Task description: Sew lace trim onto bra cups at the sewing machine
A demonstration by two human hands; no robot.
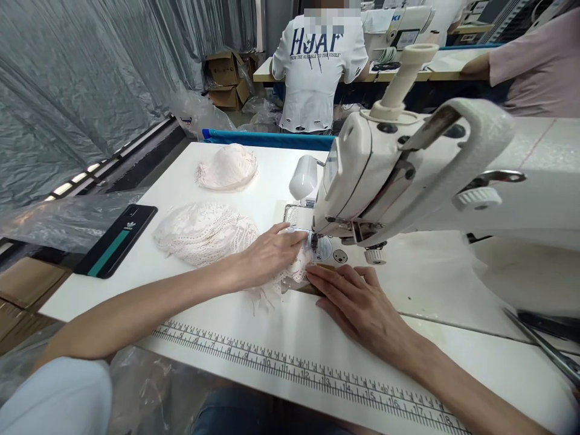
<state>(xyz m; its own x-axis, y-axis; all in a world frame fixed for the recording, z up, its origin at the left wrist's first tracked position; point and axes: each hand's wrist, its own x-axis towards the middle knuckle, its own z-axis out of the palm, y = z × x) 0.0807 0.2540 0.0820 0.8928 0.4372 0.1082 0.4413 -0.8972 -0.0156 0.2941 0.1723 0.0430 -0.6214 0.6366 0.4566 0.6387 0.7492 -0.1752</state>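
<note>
A pale pink lace piece [296, 272] lies at the needle of a white sewing machine [357, 175], with loose threads hanging at its near side. My left hand [274, 257] is closed over this lace just left of the presser foot [314, 241], its index finger stretched toward the needle. On the right, my right hand [357, 302] rests flat on the machine bed, fingers extended and fingertips touching the lace's right edge; its thumb stands apart. A larger heap of lace [203, 232] spreads out behind my left forearm. Fabric under my left palm is hidden.
A pale cup-shaped piece [228, 167] lies at the table's back. The black phone-like case [116, 240] is at the left edge. A ruler strip [308, 374] runs along the front; scissors [546, 347] lie far right. Beyond the table sits a person in a white shirt [319, 72].
</note>
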